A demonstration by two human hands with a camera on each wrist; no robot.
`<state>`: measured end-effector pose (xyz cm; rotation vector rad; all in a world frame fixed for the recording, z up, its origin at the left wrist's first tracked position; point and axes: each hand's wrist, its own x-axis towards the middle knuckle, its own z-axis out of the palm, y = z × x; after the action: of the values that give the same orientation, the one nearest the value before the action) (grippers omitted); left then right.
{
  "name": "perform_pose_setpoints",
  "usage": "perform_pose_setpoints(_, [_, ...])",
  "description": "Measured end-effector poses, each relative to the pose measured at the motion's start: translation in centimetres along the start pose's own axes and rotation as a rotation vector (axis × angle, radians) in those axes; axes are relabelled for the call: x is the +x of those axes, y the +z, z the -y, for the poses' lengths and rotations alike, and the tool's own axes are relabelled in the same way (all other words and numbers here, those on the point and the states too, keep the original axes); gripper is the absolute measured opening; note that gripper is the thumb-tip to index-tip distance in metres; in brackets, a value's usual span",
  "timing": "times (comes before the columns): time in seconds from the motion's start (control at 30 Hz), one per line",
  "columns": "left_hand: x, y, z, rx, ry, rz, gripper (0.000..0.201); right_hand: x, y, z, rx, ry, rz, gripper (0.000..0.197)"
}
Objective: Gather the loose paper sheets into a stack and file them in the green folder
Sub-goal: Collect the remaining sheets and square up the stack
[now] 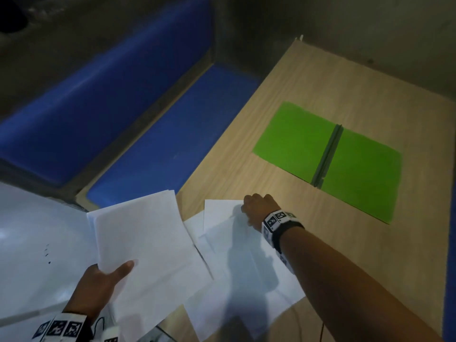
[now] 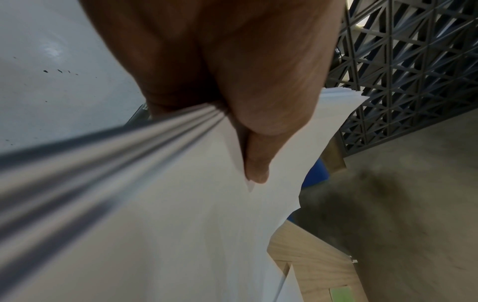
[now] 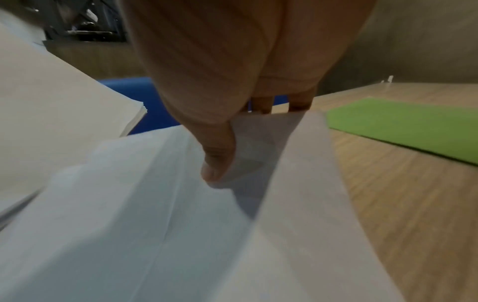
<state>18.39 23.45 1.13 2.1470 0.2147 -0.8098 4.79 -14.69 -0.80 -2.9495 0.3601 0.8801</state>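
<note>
My left hand [image 1: 103, 280] grips a stack of white sheets [image 1: 145, 245] by its near edge, thumb on top, held above the table's left side; the same stack [image 2: 181, 224] fills the left wrist view. Several loose white sheets [image 1: 237, 262] lie overlapping on the wooden table [image 1: 320, 70]. My right hand [image 1: 259, 209] pinches the far corner of one loose sheet [image 3: 284, 183] and lifts it, thumb on top and fingers under. The green folder [image 1: 330, 159] lies open and flat at the table's right, apart from both hands.
A blue padded bench [image 1: 158, 149] runs along the table's left edge. A glossy white surface [image 1: 37, 243] sits at the near left. A grey lattice panel [image 2: 413, 71] stands behind, above a concrete floor [image 2: 413, 204].
</note>
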Motion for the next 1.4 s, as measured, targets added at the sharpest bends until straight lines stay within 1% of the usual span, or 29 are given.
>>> perform_pose_setpoints(0.17, [-0.5,-0.2,-0.2,0.001,-0.016,0.011,0.031,1.8,1.2,1.3,0.122,0.147,0.057,0.041])
perform_pose_setpoints(0.3, [-0.4,-0.6,-0.2,0.001,-0.025,0.003,0.034,1.8,1.8,1.5,0.138,0.217,-0.044,0.031])
perform_pose_setpoints(0.47, [0.5,-1.6,-0.1,0.01,-0.008,-0.002,0.042,-0.7,2.4,-0.7,0.188,0.291,0.076,0.04])
perform_pose_setpoints(0.5, [0.7,-1.8,-0.1,0.009,-0.008,0.001,0.043,-1.6,2.9,-1.6,0.213,0.305,0.077,0.036])
perform_pose_setpoints(0.57, [1.2,-2.1,-0.1,0.028,-0.002,0.009,0.044,-4.0,3.9,-3.2,0.344,0.332,0.069,0.024])
perform_pose_setpoints(0.63, [1.9,-2.2,0.3,0.057,0.009,0.019,0.049,-6.5,4.8,-4.8,0.559,0.355,0.064,0.03])
perform_pose_setpoints(0.67, [2.1,-2.1,0.4,0.062,0.009,0.023,0.047,-7.8,4.8,-5.5,0.648,0.382,0.051,0.032])
perform_pose_setpoints(0.7, [2.1,-1.9,0.3,0.061,0.01,0.031,0.042,-9.0,4.7,-6.1,0.725,0.405,0.024,0.036])
perform_pose_setpoints(0.77, [2.0,-1.2,0.2,0.064,0.025,0.051,0.031,-11.3,3.8,-6.8,0.86,0.445,-0.03,0.05])
perform_pose_setpoints(0.8, [1.9,-0.7,0.1,0.065,0.034,0.062,0.027,-12.0,3.3,-7.0,0.9,0.449,-0.067,0.053])
perform_pose_setpoints(0.83, [1.8,-0.2,0.0,0.071,0.042,0.077,0.026,-12.6,2.6,-7.3,0.924,0.434,-0.104,0.049])
perform_pose_setpoints(0.87, [1.8,0.4,0.0,0.074,0.05,0.093,0.025,-13.1,1.9,-7.3,0.908,0.413,-0.109,0.042])
perform_pose_setpoints(0.93, [1.7,1.3,0.0,0.088,0.058,0.12,0.024,-13.4,0.6,-7.1,0.881,0.367,-0.057,0.032])
perform_pose_setpoints(1.03, [1.4,2.3,-0.3,0.118,0.069,0.149,0.02,-11.9,-0.5,-5.8,0.795,0.297,-0.018,0.029])
perform_pose_setpoints(1.1, [1.3,2.6,-0.6,0.126,0.076,0.153,0.029,-10.0,0.1,-4.5,0.702,0.254,-0.006,0.025])
perform_pose_setpoints(1.13, [1.2,2.6,-0.7,0.125,0.078,0.156,0.037,-8.9,0.8,-3.8,0.674,0.245,-0.007,0.027])
perform_pose_setpoints(1.17, [1.1,2.6,-0.8,0.124,0.08,0.158,0.044,-8.0,1.9,-3.2,0.677,0.247,-0.01,0.034])
perform_pose_setpoints(1.23, [0.8,2.4,-0.9,0.122,0.081,0.16,0.049,-6.8,3.7,-1.9,0.71,0.268,-0.013,0.053])
perform_pose_setpoints(1.27, [0.8,2.2,-0.9,0.116,0.084,0.163,0.048,-6.4,4.5,-1.4,0.698,0.281,-0.019,0.058])
perform_pose_setpoints(1.4, [0.5,1.7,-0.6,0.131,0.076,0.157,0.029,-5.8,5.9,0.5,0.618,0.312,-0.054,0.063])
